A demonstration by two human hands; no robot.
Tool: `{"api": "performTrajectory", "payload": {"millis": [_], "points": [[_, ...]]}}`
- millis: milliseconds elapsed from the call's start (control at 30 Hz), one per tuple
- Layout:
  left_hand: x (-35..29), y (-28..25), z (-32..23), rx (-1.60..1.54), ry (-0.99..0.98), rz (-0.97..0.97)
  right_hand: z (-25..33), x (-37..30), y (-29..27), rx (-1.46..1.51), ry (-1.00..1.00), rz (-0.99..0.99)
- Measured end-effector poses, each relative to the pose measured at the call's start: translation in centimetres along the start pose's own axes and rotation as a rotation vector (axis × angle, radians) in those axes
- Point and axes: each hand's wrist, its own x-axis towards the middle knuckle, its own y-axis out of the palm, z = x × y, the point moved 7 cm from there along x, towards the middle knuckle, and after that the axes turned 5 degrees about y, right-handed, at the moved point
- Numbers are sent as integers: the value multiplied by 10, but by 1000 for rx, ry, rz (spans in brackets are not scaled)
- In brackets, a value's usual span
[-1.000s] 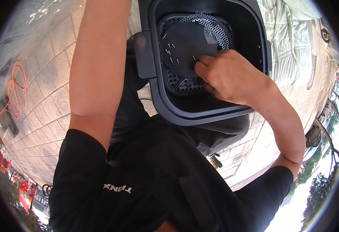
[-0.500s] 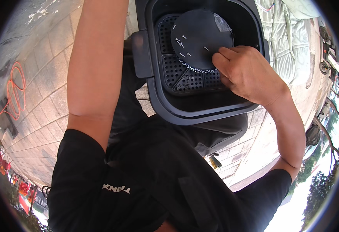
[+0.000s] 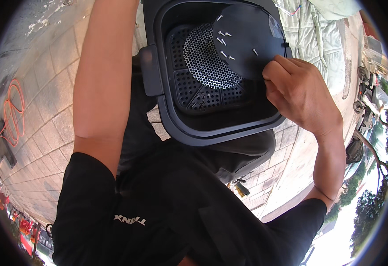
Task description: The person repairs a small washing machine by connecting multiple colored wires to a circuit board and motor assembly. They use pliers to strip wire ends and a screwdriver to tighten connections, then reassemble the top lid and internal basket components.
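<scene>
My right hand [image 3: 301, 93] is closed on the near right edge of a round black plate [image 3: 242, 33]. Several small silver screws [image 3: 221, 41] are scattered over the plate's top face, and a clear patch sits near its right edge. Below the plate, partly covered by it, a round silver mesh disc [image 3: 198, 60] shows on the perforated floor of a black rounded-square tub [image 3: 223, 136]. Of my left arm only the forearm [image 3: 103, 71] shows, running up past the top edge; the left hand is out of view.
My legs in dark trousers [image 3: 247, 155] are under the tub. Pale green quilted cloth [image 3: 320, 53] lies to the right. An orange cord [image 3: 14, 113] is coiled on the paving at the left. A yellow-and-dark object [image 3: 242, 189] lies on the ground near my knee.
My right hand has shifted right, and the black plate with its screws moved right with it, uncovering much of the silver mesh disc. The tub sits slightly farther left in view.
</scene>
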Motion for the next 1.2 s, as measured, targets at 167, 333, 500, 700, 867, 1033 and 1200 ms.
{"api": "performTrajectory", "payload": {"millis": [167, 333, 500, 700, 867, 1033, 1200], "points": [[2, -2, 0, 68, -51, -105, -4, -20, -23, 51, 98, -69], [1, 4, 1, 69, -33, -101, -15, -48, -39, 60, 219, -168], [2, -5, -3, 65, -2, -129, -27, -70, -48, 84, 294, -233], [2, 3, 6, 12, 5, -105, -48, -102, -44, 118, 454, -225], [3, 2, 2, 91, -80, -169, -63, -119, -38, 138, 518, -227], [3, -6, 9, 65, -22, -130, -81, -131, -24, 162, 593, -234], [1, -5, 5, 110, -3, -154, -99, -142, 1, 230, 654, -254]]}}
